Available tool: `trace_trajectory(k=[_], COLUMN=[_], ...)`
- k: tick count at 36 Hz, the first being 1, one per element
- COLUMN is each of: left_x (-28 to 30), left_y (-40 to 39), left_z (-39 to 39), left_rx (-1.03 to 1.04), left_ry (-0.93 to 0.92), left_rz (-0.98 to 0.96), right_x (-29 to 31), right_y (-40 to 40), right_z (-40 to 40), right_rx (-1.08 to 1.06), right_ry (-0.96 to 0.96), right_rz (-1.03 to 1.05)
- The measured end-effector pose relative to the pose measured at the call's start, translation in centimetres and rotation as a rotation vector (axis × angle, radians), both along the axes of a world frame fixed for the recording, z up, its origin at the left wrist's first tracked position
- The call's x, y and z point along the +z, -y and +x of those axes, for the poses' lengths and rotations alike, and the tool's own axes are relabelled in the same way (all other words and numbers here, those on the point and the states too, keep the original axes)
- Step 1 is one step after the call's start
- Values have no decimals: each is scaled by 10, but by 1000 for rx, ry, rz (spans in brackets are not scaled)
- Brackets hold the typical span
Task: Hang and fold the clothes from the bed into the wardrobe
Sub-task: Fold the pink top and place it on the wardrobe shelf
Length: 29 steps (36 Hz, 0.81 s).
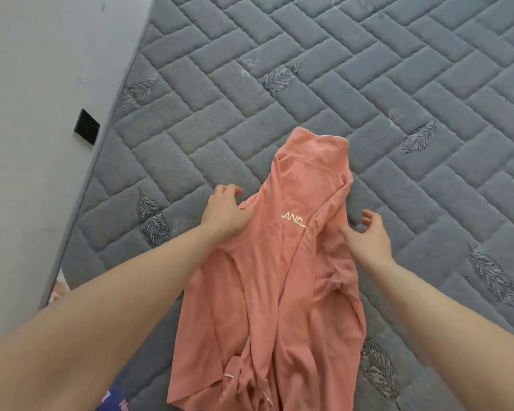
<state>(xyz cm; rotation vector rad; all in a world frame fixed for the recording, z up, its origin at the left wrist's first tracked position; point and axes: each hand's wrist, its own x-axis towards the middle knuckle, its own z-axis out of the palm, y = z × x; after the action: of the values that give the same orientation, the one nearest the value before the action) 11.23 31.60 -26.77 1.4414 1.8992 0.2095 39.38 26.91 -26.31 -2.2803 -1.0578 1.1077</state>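
A salmon-pink top [282,262] with white lettering on its chest lies lengthwise on the grey quilted mattress [368,84], collar pointing away from me and sides folded inward. My left hand [224,213] rests on the garment's left shoulder edge, its fingers loosely curled over the cloth. My right hand [367,235] hovers just beside the right shoulder fold with fingers relaxed and spread, holding nothing.
A pale wall [36,114] runs along the mattress's left edge, with a black switch plate [86,126] on it. A bit of purple patterned fabric [116,401] shows at the bottom edge. Embroidered leaf motifs dot the mattress.
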Motion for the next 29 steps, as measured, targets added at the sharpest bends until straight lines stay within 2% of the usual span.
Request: trace_trajectory(k=[5,10,15,19,24,29], left_x=[-20,-29,-25,-6,18,23], left_y=[-50,-77,-88,-86,-85,-80], left_z=[36,54,62,65,55,37], left_rx=[39,264,343,387,356,295], left_ry=[89,404,556,644,613,588], left_rz=[-63,-234,-340,-399,-398,-251], right_x=[-18,-33,-26,-13,5,20], right_y=[-54,-78,-89,-93,-93,-84], right_z=[-2,-9,-14,-16,-13,-7], right_rx=[-9,-162,-290,-342,-306,-246], right_ry=[-15,-75,-366,-499,-561,-554], right_rz=[-63,-57,-109,-136,-88,-32])
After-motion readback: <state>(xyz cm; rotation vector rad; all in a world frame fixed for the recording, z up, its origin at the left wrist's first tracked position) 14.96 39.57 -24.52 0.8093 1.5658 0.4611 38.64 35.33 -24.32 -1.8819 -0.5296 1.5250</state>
